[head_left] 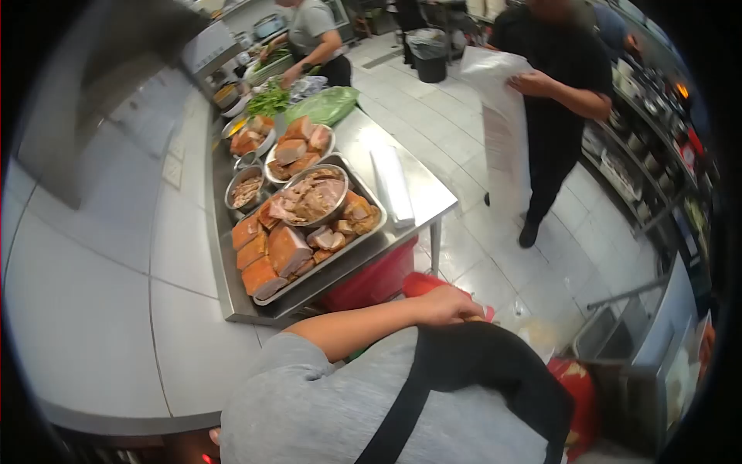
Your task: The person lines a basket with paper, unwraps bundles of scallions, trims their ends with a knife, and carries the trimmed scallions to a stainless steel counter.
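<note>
My left hand [452, 306] reaches across in front of my apron, its fingers curled downward and partly hidden by the black apron [495, 359]. Something small and red shows at the fingertips, but what the hand grips is too small to tell. Just behind the hand is a red plastic rim [425, 283]. To the left, a metal tray [357, 249] on the steel table holds browned meat blocks [287, 249] and a bowl of meat pieces [313, 197]. My right hand is out of view.
A larger red tub [371, 282] stands under the steel table [425, 193]. A clear plastic roll [393, 185] lies on it, near a green bag [325, 107]. One person holds a plastic sheet [506, 131]; another handles greens [269, 99]. Metal pans [614, 336] sit at right.
</note>
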Tool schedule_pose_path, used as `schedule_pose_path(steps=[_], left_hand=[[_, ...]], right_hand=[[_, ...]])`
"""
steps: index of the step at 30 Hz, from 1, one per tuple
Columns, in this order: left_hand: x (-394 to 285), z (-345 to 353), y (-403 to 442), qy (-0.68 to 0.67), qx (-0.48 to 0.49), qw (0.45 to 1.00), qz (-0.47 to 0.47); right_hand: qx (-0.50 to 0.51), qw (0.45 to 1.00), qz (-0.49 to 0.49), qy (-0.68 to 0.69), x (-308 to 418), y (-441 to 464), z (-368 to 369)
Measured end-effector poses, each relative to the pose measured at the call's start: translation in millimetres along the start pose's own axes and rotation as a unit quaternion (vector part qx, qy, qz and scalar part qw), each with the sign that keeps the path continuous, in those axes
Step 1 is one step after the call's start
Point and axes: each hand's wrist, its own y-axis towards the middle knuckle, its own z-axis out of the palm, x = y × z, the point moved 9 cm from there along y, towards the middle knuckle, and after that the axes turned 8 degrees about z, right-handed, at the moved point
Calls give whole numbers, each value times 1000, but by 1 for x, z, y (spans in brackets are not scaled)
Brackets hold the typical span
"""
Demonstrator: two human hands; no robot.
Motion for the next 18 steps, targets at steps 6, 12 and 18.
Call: schedule_pose_path(steps=[6, 12, 18], left_hand=[[-3, -13, 3, 76, -109, 991, 6], [11, 34, 19, -54, -23, 984, -166], [12, 127, 69, -93, 167, 971, -147]], right_hand=[[-90, 984, -44, 146, -70, -104, -72], [-323, 818, -152, 451, -152, -220, -110], [-387, 863, -237, 220, -139, -316, -76]])
